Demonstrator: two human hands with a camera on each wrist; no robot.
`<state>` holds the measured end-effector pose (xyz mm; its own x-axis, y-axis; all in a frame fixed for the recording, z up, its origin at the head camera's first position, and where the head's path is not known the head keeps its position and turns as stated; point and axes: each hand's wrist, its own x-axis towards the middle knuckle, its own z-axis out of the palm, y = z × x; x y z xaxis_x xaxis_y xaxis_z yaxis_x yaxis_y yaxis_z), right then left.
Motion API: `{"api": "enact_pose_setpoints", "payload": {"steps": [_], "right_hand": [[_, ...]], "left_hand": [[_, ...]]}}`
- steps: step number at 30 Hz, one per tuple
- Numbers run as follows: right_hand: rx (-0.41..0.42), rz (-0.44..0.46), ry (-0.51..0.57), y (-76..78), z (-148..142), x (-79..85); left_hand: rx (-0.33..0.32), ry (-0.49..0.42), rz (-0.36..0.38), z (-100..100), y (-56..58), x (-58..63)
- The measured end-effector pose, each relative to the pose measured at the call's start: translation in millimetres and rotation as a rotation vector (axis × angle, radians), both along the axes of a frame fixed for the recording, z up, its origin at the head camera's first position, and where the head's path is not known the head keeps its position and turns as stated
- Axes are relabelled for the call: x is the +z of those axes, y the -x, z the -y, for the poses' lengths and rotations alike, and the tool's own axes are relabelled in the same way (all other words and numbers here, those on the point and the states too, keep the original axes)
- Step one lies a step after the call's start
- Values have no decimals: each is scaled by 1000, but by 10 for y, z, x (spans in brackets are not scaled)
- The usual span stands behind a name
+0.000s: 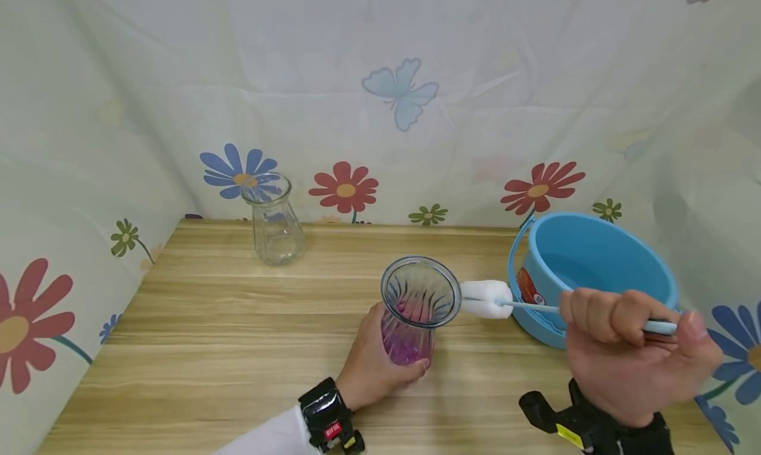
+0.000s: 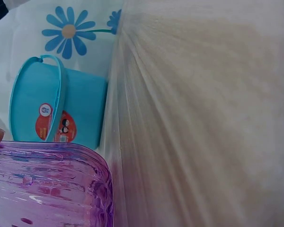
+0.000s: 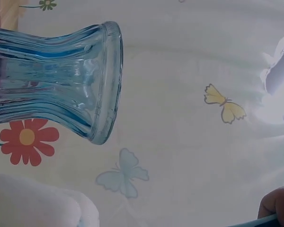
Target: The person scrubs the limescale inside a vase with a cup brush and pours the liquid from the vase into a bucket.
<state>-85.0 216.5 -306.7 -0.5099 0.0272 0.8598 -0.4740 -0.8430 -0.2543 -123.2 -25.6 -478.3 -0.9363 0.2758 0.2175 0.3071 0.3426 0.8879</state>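
Note:
My left hand grips a ribbed glass vase, blue at its flared rim and purple toward the base. In the left wrist view the vase's purple base fills the lower left. My right hand is curled round the light blue handle of a bottle brush, whose white sponge head is just right of the vase rim. The right wrist view has the vase on its side in the picture, with the sponge head outside it.
A light blue bucket with a handle stands at the right, behind my right hand. A clear glass vase stands at the back left of the wooden table. A flowered white curtain surrounds the table.

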Motion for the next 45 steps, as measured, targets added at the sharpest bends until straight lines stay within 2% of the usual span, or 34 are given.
{"api": "enact_pose_setpoints", "payload": {"steps": [6,13,25,32,35,42,45], "right_hand": [[-28,-58,-28,-5,58,99],[-13,-46,-48,-3,75,155],[-16,-91,-37,25,-9,255],[51,-133,-58,31,-41,351],[61,-122,-49,16,-68,372],[27,-108,7,-5,-130,356],[-15,-119,18,-27,-122,366]], "left_hand": [[1,3,-8,1,1,-3],[0,-1,-18,0,6,-9],[1,-8,6,-3,-4,9],[0,-8,-2,-7,6,-5],[-3,-12,-2,-7,9,-3],[0,-15,-11,-7,7,-11],[2,-18,-15,-7,9,-18]]}}
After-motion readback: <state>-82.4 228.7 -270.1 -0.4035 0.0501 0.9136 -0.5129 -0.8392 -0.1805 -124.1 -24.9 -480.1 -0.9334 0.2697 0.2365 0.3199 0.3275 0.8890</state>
